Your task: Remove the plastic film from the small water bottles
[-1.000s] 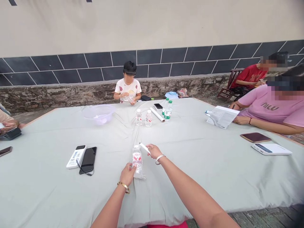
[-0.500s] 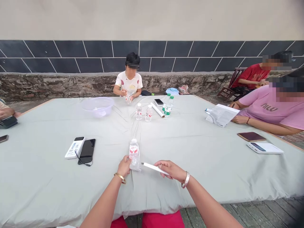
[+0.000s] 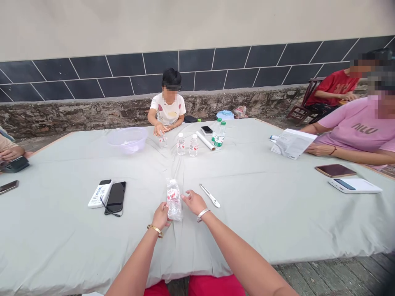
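Observation:
A clear plastic bottle [image 3: 173,198] with a red and white label stands in front of me, with loose clear film around it. My left hand [image 3: 161,215] is closed on its lower left side. On the other side, my right hand [image 3: 194,201] has its fingers apart near the label, holding nothing; whether a fingertip touches the film I cannot tell. Right of that hand lies a white utility knife [image 3: 210,195] on the cloth-covered table [image 3: 247,230].
Two small bottles [image 3: 187,145] and green-capped bottles [image 3: 219,135] stand farther back beside a white roll [image 3: 205,139]. A purple basin [image 3: 128,142] is at the far left. A power bank [image 3: 100,194] and phone [image 3: 115,198] lie left. Several people sit around.
My right hand has let go of the utility knife, which now lies on the table, and has moved left to the bottle. The person opposite has set a bottle down on the table.

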A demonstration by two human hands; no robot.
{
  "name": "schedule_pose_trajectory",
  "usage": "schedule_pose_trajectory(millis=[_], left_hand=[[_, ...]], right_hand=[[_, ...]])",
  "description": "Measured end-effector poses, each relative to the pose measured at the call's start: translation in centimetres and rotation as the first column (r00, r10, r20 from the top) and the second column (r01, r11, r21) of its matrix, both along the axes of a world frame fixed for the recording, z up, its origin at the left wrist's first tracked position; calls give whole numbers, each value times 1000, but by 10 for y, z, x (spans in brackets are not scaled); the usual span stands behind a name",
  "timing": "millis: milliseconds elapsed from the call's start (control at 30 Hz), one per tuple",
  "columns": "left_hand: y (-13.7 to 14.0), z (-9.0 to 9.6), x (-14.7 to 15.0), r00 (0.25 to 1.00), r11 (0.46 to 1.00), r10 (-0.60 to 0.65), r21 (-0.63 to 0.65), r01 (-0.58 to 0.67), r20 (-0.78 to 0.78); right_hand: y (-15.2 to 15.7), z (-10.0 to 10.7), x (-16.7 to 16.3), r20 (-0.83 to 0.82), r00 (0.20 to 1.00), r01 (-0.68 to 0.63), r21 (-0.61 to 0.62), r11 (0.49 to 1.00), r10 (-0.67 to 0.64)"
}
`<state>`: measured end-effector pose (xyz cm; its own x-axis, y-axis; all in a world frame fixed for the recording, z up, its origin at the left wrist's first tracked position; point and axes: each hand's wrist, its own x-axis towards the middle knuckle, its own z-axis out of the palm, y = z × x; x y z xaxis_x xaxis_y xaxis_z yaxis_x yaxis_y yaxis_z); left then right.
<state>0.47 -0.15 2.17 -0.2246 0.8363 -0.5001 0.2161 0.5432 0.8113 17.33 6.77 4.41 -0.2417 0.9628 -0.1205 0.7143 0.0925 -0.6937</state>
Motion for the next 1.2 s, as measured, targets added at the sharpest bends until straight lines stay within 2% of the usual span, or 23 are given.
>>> schedule_pose_trajectory(millis=[67, 133, 233, 367, 533, 633, 700, 833, 900, 1000, 1100, 1200], left_hand=[[-1, 2, -2, 1000, 1000, -7, -13, 7, -5], [-3, 4, -4, 1000, 1000, -15, -26, 15, -4], [-6, 6, -9, 1000, 999, -20, -26, 20, -7], [-10, 6, -12, 992, 998, -60, -31, 57, -113], [-18, 3, -2, 974, 999, -46, -10, 45, -221], [-25, 3, 7, 907, 994, -62, 53, 93, -416], [-29, 4, 11, 855, 988, -95, 59, 145, -509], [-34, 10, 14, 833, 979, -170, 9, 205, -526], [-35, 14, 13, 826, 973, -197, -5, 229, -528], [-33, 19, 10, 814, 966, -243, -54, 253, -527], [-28, 26, 2, 798, 952, -301, -119, 281, -522], [-21, 30, -7, 768, 939, -341, -156, 308, -541]], right_hand=[[-2, -6, -23, -135, 991, -3, -177, 984, -21], [-3, -11, -36, -187, 981, 10, -218, 976, -52], [-6, -13, -42, -247, 968, -5, -192, 981, -43], [-13, -11, -38, -280, 960, -58, -166, 984, 10], [-25, -12, -17, -167, 985, -50, -94, 994, 34], [-24, -9, -9, -66, 998, 11, 20, 1000, -10], [-19, -8, -11, -51, 998, 40, 49, 998, -37], [-8, -14, -20, -2, 999, 44, 1, 999, -44], [-4, -19, -17, 32, 995, 99, 2, 995, -99], [-1, -24, 0, 57, 981, 187, 5, 982, -187], [1, -21, 23, 68, 970, 235, -5, 972, -234], [-4, -10, 31, 5, 966, 258, 101, 961, -260]])
